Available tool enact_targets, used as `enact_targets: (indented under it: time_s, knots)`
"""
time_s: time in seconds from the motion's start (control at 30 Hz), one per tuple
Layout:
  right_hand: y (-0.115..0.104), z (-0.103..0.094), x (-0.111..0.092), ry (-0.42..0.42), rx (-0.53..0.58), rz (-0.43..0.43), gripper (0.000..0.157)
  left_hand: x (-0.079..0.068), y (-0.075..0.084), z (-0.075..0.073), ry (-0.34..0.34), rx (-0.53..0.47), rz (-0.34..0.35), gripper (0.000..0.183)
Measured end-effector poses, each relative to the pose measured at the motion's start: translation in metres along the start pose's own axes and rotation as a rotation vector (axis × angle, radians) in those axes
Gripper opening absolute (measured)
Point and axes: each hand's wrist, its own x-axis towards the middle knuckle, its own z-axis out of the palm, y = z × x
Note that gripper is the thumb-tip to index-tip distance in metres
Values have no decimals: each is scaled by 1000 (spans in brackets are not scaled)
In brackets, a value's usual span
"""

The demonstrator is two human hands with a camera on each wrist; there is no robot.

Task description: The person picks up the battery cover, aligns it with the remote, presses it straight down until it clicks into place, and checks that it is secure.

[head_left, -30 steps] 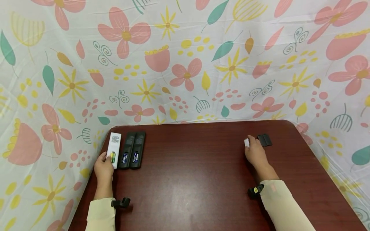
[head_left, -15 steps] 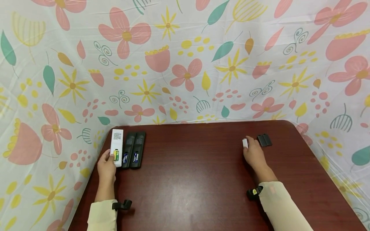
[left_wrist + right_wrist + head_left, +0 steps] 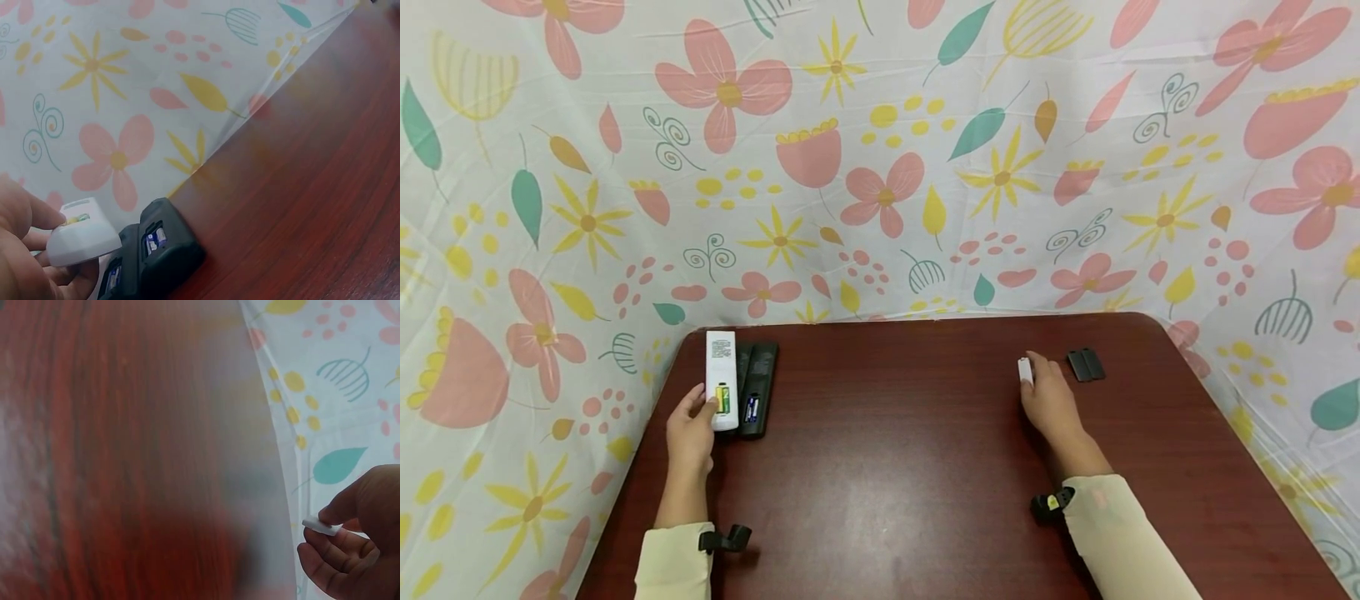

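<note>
My left hand (image 3: 690, 433) grips a white remote control (image 3: 722, 350) by its lower left side. Its back faces up, and green-and-yellow batteries (image 3: 722, 398) show in the uncovered compartment. In the left wrist view the white remote (image 3: 81, 240) is tilted above two black remotes, one of them (image 3: 169, 244) with blue-and-white batteries in its bay. From the head view, the white remote covers most of the nearer black one. Over on the right, my right hand (image 3: 1051, 404) pinches a small white battery cover (image 3: 1026, 370) between thumb and fingers; the right wrist view shows this cover (image 3: 320, 526) edge-on.
Two black battery covers (image 3: 1086, 364) lie side by side just beyond my right hand. A second black remote (image 3: 762, 375) lies at the left of the dark red wooden table (image 3: 880, 467). Floral cloth (image 3: 880, 108) hangs around the table's back and sides.
My left hand has lifted the white remote and carried it right, over the nearer black remote. My right hand has shifted slightly left with the white cover, away from the black covers.
</note>
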Motion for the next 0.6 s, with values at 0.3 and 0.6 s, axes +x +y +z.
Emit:
enact_targets:
  time_s: [0.3,0.6]
  knots:
    - [-9,3,-6,18,15,-28,52,-6,2,5,-39,12,-1,51]
    - [-20,12,-8,85,47,-78,47,-9,2,13,-116,-47,-3,54]
